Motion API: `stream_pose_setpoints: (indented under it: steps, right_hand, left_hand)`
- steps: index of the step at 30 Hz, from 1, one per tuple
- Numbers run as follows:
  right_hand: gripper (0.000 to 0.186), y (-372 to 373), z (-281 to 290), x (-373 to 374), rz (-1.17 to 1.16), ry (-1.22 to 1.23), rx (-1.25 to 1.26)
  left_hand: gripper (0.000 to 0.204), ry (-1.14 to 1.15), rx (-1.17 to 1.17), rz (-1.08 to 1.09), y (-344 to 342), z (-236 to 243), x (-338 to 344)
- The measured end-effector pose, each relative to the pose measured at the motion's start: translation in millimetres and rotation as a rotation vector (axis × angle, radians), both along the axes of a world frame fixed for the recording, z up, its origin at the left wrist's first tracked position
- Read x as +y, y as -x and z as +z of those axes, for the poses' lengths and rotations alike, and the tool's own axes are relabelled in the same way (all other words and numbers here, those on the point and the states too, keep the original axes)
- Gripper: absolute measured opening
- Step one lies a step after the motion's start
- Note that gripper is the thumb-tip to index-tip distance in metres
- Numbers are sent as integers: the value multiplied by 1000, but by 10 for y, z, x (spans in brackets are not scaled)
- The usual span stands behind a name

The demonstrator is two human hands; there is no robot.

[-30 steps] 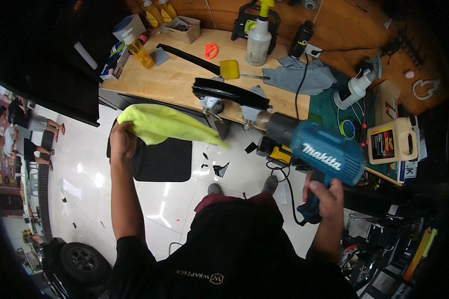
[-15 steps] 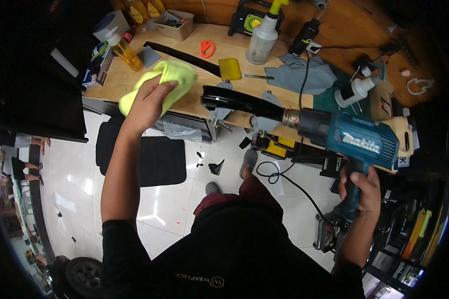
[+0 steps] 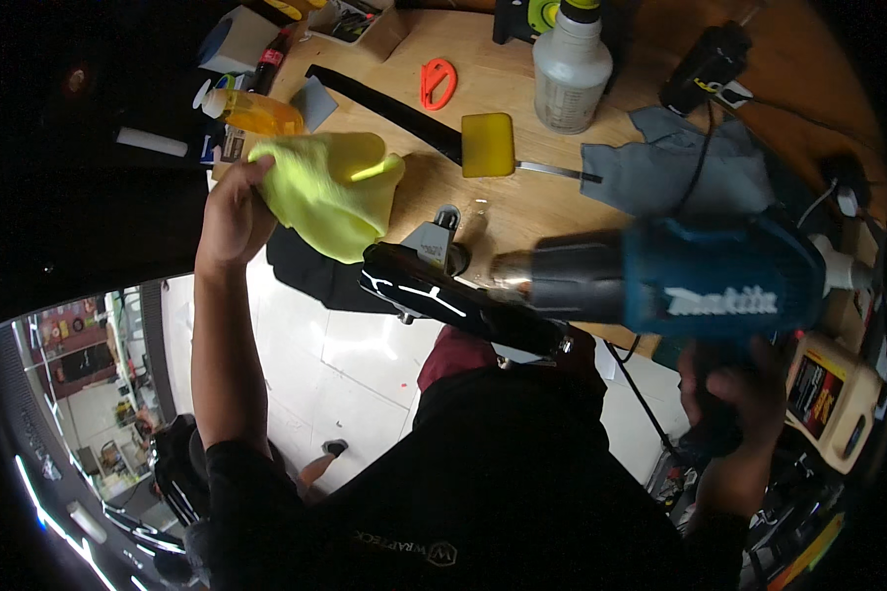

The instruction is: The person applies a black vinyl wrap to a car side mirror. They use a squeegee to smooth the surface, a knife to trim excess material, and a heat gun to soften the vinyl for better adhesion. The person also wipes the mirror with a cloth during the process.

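My left hand (image 3: 235, 209) grips a bright yellow-green cloth (image 3: 325, 189), which hangs loosely spread over the bench's left front edge. Wrapped round the handle of a blue and black heat gun (image 3: 710, 281) is my right hand (image 3: 739, 389), somewhat smeared by motion. The gun's metal nozzle points left, above a glossy black curved trim piece (image 3: 463, 307). That piece sits on grey clamps (image 3: 432, 238) at the bench's front edge, with no hand touching it. A yellow squeegee (image 3: 490, 146) with a metal handle lies beyond it.
On the wooden bench (image 3: 375, 108) lie a long black strip (image 3: 384, 113), an orange-red cutter (image 3: 438, 84) and a grey cloth (image 3: 675, 163). A white spray bottle (image 3: 570, 74) stands behind. An amber pump bottle (image 3: 256, 113) is at left. The gun's cord (image 3: 646, 399) hangs below.
My view has shifted and tilted. The heat gun's nozzle has moved from the trim's right end to above and behind it. The cloth has spread out more in my left hand.
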State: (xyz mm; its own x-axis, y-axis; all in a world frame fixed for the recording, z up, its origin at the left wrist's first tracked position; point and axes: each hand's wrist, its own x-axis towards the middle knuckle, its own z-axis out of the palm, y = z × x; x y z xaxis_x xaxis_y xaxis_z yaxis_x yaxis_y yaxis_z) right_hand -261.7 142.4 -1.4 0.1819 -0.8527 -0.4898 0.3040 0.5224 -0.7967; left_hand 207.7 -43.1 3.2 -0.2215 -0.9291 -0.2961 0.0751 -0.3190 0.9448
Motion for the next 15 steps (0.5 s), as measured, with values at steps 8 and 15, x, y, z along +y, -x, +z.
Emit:
stream_pose_setpoints:
  steps: [8,15]
  right_hand:
    - [32,82,-21,-487,201,-32,157]
    - [45,138,70,155,-349,26,32]
  left_hand:
    - [24,89,-637,-540,246,279,392]
    - [24,514,-837,-912,628,77,375]
